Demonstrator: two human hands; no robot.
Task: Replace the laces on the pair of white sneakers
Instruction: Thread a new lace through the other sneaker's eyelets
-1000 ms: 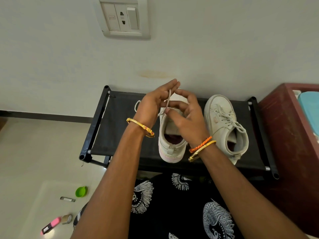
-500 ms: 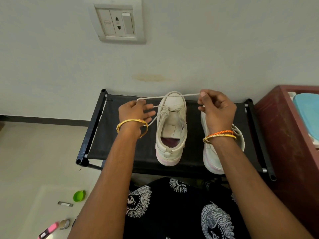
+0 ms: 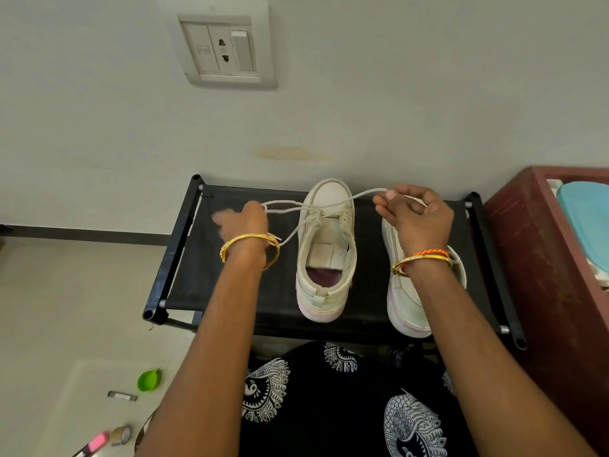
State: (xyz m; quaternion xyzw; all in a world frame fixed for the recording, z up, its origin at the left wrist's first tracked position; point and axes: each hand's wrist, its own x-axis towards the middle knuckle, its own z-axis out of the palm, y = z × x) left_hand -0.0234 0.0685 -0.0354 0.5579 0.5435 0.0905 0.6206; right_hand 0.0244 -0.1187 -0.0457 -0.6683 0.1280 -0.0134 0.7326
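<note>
Two white sneakers stand on a black fabric rack (image 3: pixel 230 291). The left sneaker (image 3: pixel 326 258) points away from me, with a white lace (image 3: pixel 333 204) threaded only through its eyelets nearest the toe. My right hand (image 3: pixel 417 219) pinches one lace end, drawn out to the right above the second sneaker (image 3: pixel 408 305), which my right wrist partly hides. My left hand (image 3: pixel 244 221) is blurred at the rack's left side; lace strands run to it and one strand trails past its wrist. Its grip on the lace cannot be made out.
A dark red cabinet (image 3: pixel 543 258) with a light blue lid (image 3: pixel 586 219) stands right of the rack. On the floor at lower left lie a green cap (image 3: pixel 149 380), a tape roll (image 3: pixel 121 435) and a pink marker (image 3: pixel 95 443). A wall socket (image 3: pixel 224 51) is above.
My hands went from working together over the left sneaker's tongue to spreading apart, drawing the lace out sideways. The left hand has since shifted a little further left.
</note>
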